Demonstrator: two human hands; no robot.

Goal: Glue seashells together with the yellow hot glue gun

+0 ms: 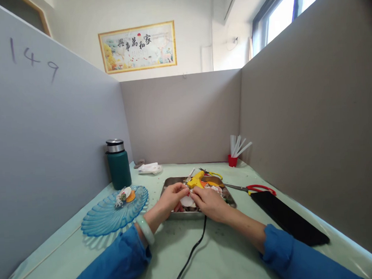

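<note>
My left hand [171, 201] and my right hand [211, 202] meet over a metal tray [185, 215], their thumbs and forefingers pinched close together. Between the fingertips is something small with a bit of red, too small to make out. Just below them shows a white shell-like piece [187, 201]; whether it is held or lies in the tray, I cannot tell. Behind my fingers a yellow glue gun [196, 180] rests on the tray's contents, which look like shells and small coloured pieces. A black cord [193, 250] runs from the tray toward me.
On the left, a blue scalloped glass plate [110, 219] bears a small cluster of shells [125, 196], with a green bottle [118, 167] behind. Red-handled scissors [261, 188] and a black flat piece [288, 217] lie right. White sticks stand in a red cup [232, 161]. Grey partitions enclose the table.
</note>
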